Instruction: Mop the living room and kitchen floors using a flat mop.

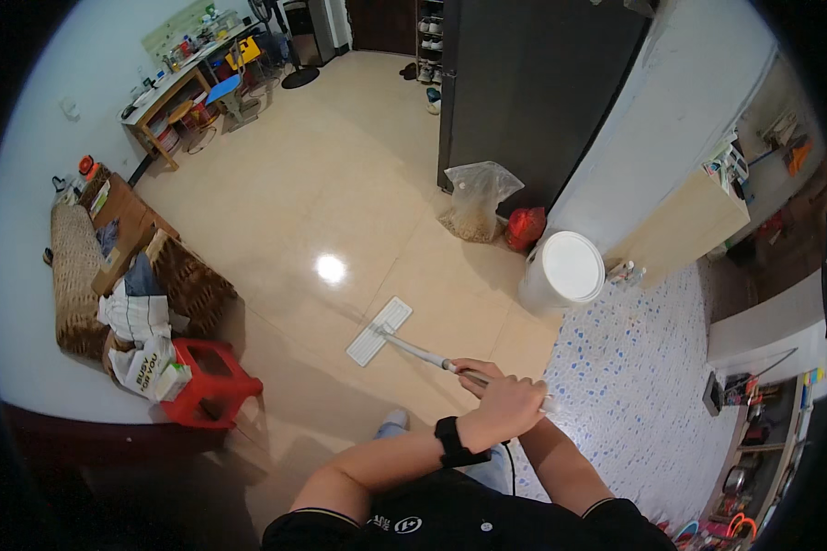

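A flat mop's pale rectangular head (379, 331) lies on the beige tiled floor. From it a grey and white mop handle (417, 350) slants up to the right towards me. My left hand (508, 408), with a black band on its wrist, is closed around the handle close to its top end. Lower on the same handle, my right hand (477, 374) grips it, partly hidden behind my left. My forearms cross in front of my black shirt.
On the left stand a red plastic stool (213, 406) and a covered sofa (76, 275) with clothes. A lidded white bucket (570, 267), a red bag (525, 229) and a clear sack (474, 206) stand by a dark refrigerator (524, 89). Blue-speckled flooring (613, 386) begins at right.
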A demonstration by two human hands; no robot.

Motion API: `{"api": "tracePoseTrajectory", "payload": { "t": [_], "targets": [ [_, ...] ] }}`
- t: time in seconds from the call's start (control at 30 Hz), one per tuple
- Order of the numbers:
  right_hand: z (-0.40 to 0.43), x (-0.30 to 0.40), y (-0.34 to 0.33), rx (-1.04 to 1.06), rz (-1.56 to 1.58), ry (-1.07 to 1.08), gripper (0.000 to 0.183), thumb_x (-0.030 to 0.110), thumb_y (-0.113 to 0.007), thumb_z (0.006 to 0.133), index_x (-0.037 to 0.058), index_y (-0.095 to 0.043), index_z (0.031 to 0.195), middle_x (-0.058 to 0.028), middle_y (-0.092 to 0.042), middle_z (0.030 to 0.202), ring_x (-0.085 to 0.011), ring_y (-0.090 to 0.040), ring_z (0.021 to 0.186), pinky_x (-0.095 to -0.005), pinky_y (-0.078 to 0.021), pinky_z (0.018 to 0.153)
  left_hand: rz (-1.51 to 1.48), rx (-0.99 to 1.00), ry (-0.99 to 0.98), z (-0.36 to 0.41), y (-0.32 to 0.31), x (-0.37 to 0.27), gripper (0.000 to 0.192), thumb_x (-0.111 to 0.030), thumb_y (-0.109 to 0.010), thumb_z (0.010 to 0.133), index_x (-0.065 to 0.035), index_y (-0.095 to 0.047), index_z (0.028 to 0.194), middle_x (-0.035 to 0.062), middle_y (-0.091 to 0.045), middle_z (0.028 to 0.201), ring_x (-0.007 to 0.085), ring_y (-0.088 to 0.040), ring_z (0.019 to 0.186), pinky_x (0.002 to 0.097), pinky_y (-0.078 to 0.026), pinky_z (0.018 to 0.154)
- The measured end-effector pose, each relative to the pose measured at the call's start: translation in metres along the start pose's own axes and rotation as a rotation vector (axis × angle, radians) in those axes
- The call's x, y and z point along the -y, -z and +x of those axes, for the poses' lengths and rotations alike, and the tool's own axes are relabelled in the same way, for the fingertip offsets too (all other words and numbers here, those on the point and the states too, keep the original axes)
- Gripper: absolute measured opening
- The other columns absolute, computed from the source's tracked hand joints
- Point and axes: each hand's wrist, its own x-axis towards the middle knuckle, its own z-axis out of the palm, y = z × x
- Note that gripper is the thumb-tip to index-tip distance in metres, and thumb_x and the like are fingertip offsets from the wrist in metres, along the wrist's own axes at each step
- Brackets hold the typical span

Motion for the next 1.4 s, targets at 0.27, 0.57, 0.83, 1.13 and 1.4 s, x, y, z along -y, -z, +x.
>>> {"api": "tracePoseTrajectory", "payload": {
  "t": [0.27, 0.57, 0.83, 1.13, 1.4],
  "targets": [
    [-0.14, 0.076, 0.126, -0.111, 0.399, -0.186, 0.033, 0.002, -0.055, 0.081, -0.0031, -0.05, 0.114, -0.0129, -0.053, 0.113, -0.0199, -0.051, 0.106, -0.0277, -0.0422, 0.091, -0.121, 0.054, -0.098, 0.073, -0.107, -0.119, 0.016, -0.017, -0.061, 0.067, -0.0028, -0.058, 0.072, 0.0157, -0.06, 0.063, 0.0325, -0.061, 0.059, 0.0425, -0.047, 0.054],
    [-0.188, 0.085, 0.164, -0.009, -0.456, -0.274, 0.025, 0.005, -0.058, 0.08, -0.0016, -0.057, 0.104, -0.0134, -0.061, 0.096, -0.0201, -0.059, 0.092, -0.0293, -0.0472, 0.081, -0.253, 0.201, -0.103, 0.087, -0.096, -0.177, 0.022, -0.021, -0.059, 0.067, 0.001, -0.058, 0.073, 0.0197, -0.061, 0.067, 0.0379, -0.061, 0.064, 0.0487, -0.046, 0.061],
    [-0.106, 0.033, 0.126, 0.176, -0.451, 0.092, 0.017, 0.008, -0.065, 0.077, -0.001, -0.059, 0.09, -0.0114, -0.062, 0.076, -0.0184, -0.059, 0.069, -0.0282, -0.0473, 0.063, -0.201, -0.022, -0.005, 0.049, -0.055, -0.143, 0.018, -0.015, -0.061, 0.066, 0.0008, -0.058, 0.073, 0.0193, -0.06, 0.067, 0.0371, -0.061, 0.065, 0.047, -0.046, 0.061],
    [-0.016, -0.034, 0.075, 0.429, 0.298, 0.04, 0.035, 0.005, -0.055, 0.083, 0.0029, -0.046, 0.117, -0.0102, -0.043, 0.12, -0.0199, -0.055, 0.092, -0.0308, -0.0467, 0.09, -0.009, -0.303, 0.441, 0.008, -0.086, -0.058, 0.017, -0.002, -0.062, 0.062, -0.0026, -0.056, 0.078, 0.0176, -0.058, 0.071, 0.0353, -0.059, 0.07, 0.0416, -0.047, 0.062],
    [-0.008, -0.101, 0.114, 0.764, -0.425, 0.315, 0.02, 0.013, -0.054, 0.084, 0.0035, -0.049, 0.101, -0.0142, -0.055, 0.091, -0.028, -0.055, 0.079, -0.0366, -0.0491, 0.07, 0.075, -1.177, 0.575, 0.038, -0.22, -0.075, 0.022, -0.008, -0.066, 0.072, -0.0056, -0.045, 0.063, 0.0115, -0.048, 0.066, 0.0301, -0.048, 0.063, 0.037, -0.038, 0.056]
  ]
}}
